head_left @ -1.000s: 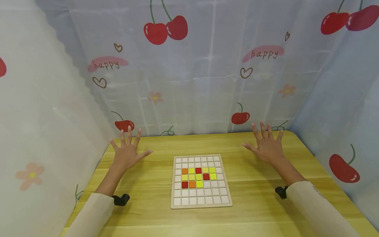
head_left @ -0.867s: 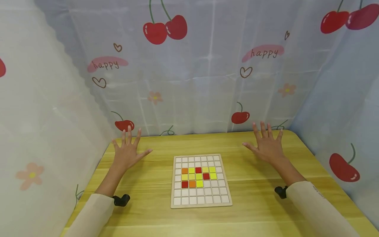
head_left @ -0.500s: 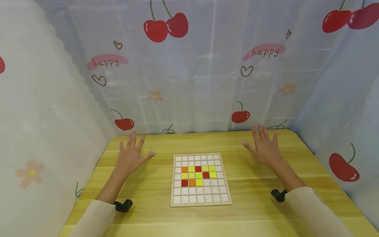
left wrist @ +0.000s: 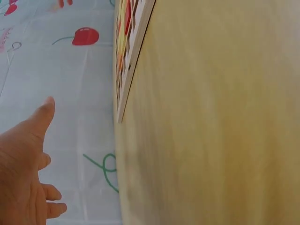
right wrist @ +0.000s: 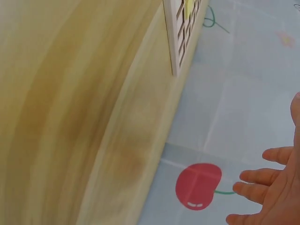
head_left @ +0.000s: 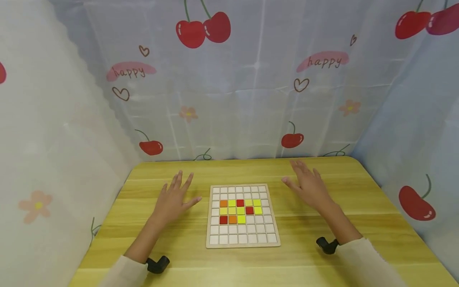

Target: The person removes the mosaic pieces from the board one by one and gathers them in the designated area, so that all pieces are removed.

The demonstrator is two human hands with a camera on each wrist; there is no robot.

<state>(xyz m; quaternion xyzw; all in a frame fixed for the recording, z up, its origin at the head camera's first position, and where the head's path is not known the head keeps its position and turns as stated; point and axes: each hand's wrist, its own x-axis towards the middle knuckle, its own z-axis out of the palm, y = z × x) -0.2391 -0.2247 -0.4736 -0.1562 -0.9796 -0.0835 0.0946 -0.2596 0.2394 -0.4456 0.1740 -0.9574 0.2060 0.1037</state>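
White fabric curtains [head_left: 233, 95] printed with red cherries, pink flowers, brown hearts and the word "happy" surround a yellow wood-grain table [head_left: 186, 265] with rounded far corners. Near its middle lies a flat, pale wooden grid board [head_left: 244, 246], between the two hands and slightly closer to the left one. Its cells are mostly off-white, with a cluster of coloured squares across three middle rows: red squares [head_left: 249, 210], orange squares [head_left: 232, 219] and yellow squares [head_left: 241, 219] in lighter and stronger shades. To the board's left, the person's left hand [head_left: 172, 203] is raised above the table, fingers extended and slightly spread, thumb reaching out toward the board but apart from it. On the other side, the right hand [head_left: 311, 189] is also raised, fingers extended and closer together, thumb held away and pointing toward the board's far corner. Both arms wear cream sleeves [head_left: 367, 261], with a small black wrist device [head_left: 157, 264] at each cuff.
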